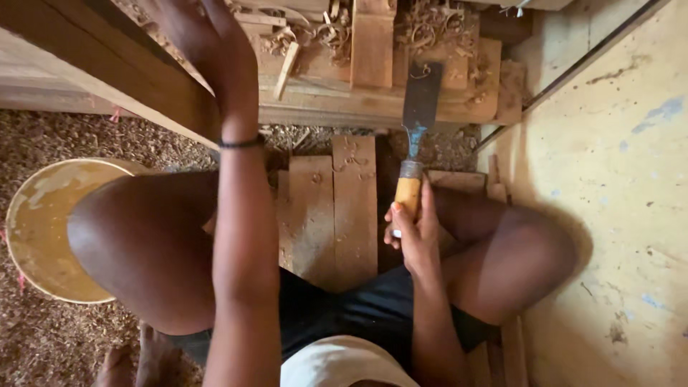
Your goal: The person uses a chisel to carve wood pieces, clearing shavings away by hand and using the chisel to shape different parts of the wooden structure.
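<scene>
Sitting beside a pale round basin [43, 229] on the shavings-strewn floor, the person presses the left hand [208, 50], fingers spread flat, on a sloping plank [107, 64]. Right hand [412, 233] is clamped around the wooden handle of a broad chisel [419, 115], blade pointing at the stacked boards [373, 64]; curled shavings suggest paring is well underway, though unfinished.

Yellow bucket [36, 229], wood shavings [57, 143]

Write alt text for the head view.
A seated person's right hand grips a wide chisel by its yellow handle, blade up over stacked boards. The left hand rests on a plank; a bowl sits beside.
</scene>
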Tool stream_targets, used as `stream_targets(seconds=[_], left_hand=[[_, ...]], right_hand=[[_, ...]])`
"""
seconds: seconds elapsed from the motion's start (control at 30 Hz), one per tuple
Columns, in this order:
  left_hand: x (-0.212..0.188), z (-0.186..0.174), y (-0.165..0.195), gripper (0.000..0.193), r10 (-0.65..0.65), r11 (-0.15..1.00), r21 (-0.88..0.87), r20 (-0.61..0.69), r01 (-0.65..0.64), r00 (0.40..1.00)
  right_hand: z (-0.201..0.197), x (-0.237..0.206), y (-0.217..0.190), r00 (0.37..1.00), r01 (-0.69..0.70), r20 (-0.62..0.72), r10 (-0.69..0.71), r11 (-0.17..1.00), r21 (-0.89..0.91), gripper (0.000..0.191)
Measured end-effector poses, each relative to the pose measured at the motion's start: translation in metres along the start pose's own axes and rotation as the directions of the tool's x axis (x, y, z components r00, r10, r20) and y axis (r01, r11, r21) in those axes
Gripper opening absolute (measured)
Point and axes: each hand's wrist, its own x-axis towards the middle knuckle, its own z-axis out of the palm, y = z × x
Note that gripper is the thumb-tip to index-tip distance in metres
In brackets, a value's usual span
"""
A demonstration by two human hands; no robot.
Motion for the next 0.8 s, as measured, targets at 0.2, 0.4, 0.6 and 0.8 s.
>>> stream_targets(seconds=[0.2, 0.4, 0.6, 0.8], left_hand=[[-0.044, -0.015, 0.001, 0.053, -0.113, 0.969, 0.248, 0.376, 0.018, 0.92], [-0.066, -0.014, 0.016, 0.046, -0.015, 0.835, 0.499, 0.443, -0.233, 0.896], [-0.058, -0.019, 0.025, 0.025, 0.085, 0.894, 0.355, 0.464, -0.273, 0.882], [-0.024, -0.02, 0.051, 0.013, 0.131, 0.931, 0.248, 0.455, -0.267, 0.881]], right_hand=[[0.006, 0.004, -0.003, 0.999, -0.017, 0.041, 0.016, 0.999, 0.033, 0.059], [0.005, 0.006, 0.0, 1.0, 0.016, 0.021, -0.015, 0.997, -0.071, 0.046], [0.002, 0.01, 0.0, 0.999, 0.029, -0.019, -0.03, 0.997, -0.077, 0.041], [0.006, 0.008, -0.005, 0.999, -0.015, -0.04, 0.009, 0.99, -0.142, 0.049]])
